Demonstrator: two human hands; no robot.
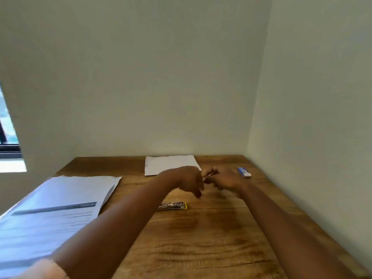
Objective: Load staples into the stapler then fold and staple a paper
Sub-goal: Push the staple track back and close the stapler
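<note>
Pinching a small object (pixel 208 175) between both hands.

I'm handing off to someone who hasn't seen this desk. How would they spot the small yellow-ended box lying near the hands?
Start at the wooden table pushed into the corner of the room. The box lies flat near its middle, just nearer the camera than the left hand and right of the big stack of printed papers. It is the only thing with a yellow end; the small box by the right wall is blue and white.
</note>
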